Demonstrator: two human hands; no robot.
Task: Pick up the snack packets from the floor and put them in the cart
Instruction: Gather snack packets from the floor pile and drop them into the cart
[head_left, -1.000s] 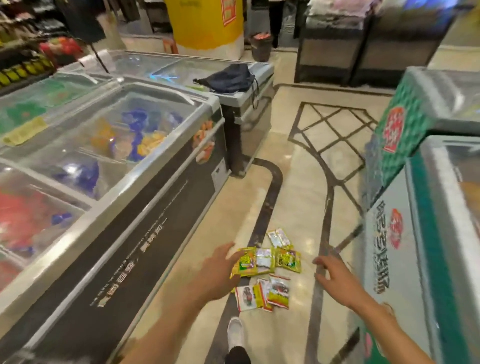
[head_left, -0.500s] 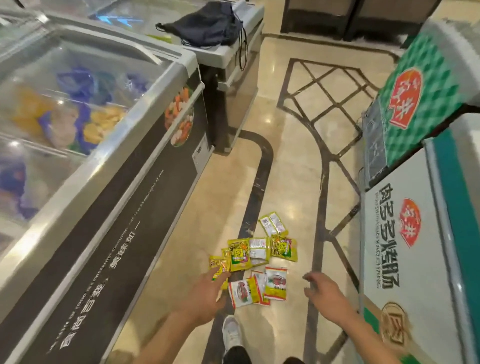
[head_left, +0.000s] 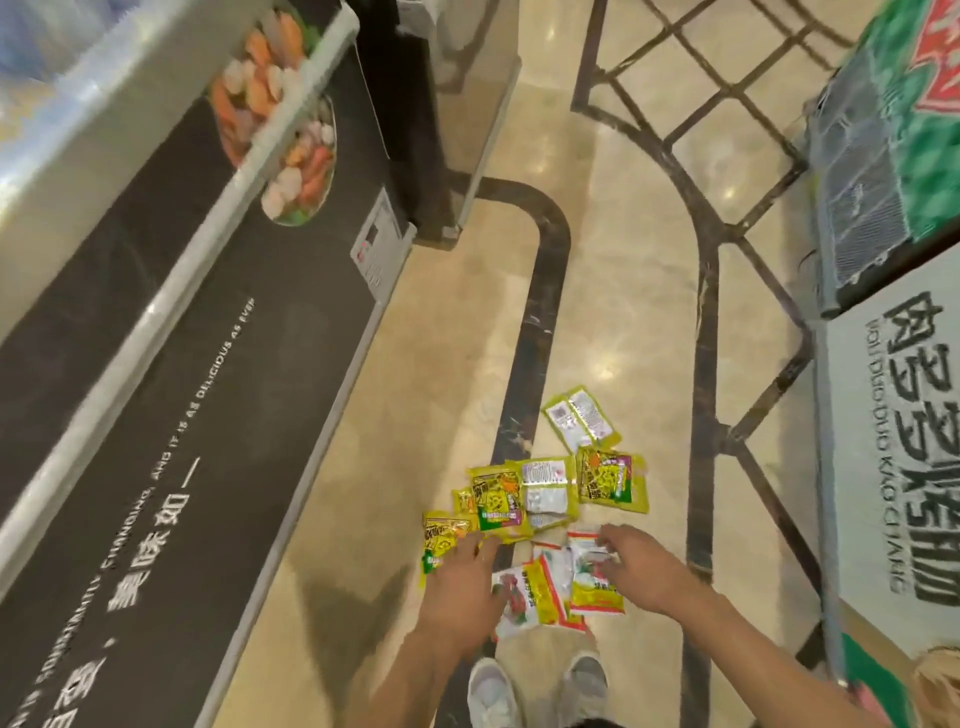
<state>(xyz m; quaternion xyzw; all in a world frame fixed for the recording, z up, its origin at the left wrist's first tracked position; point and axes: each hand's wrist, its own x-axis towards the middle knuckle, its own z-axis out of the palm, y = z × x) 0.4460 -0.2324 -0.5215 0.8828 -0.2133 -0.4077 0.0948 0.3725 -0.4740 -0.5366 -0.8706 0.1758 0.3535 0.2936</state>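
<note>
Several yellow, white and red snack packets (head_left: 545, 493) lie scattered on the beige floor just ahead of my feet. One pair of packets (head_left: 579, 423) lies a little farther out, printed backs up. My left hand (head_left: 462, 582) reaches down over the left yellow packet (head_left: 441, 535), fingers spread and touching it. My right hand (head_left: 634, 566) rests its fingers on a white-and-yellow packet (head_left: 592, 592) at the near right. Neither hand has lifted anything. No cart is in view.
A long chest freezer (head_left: 156, 332) with a dark front runs along the left. Another freezer (head_left: 893, 415) with white and green panels stands close on the right. My two shoes (head_left: 493, 691) stand just behind the packets on the narrow aisle floor.
The view has dropped much closer to the floor. Both hands moved forward and down; the right hand went from the bare floor onto a packet, the left onto the yellow packet.
</note>
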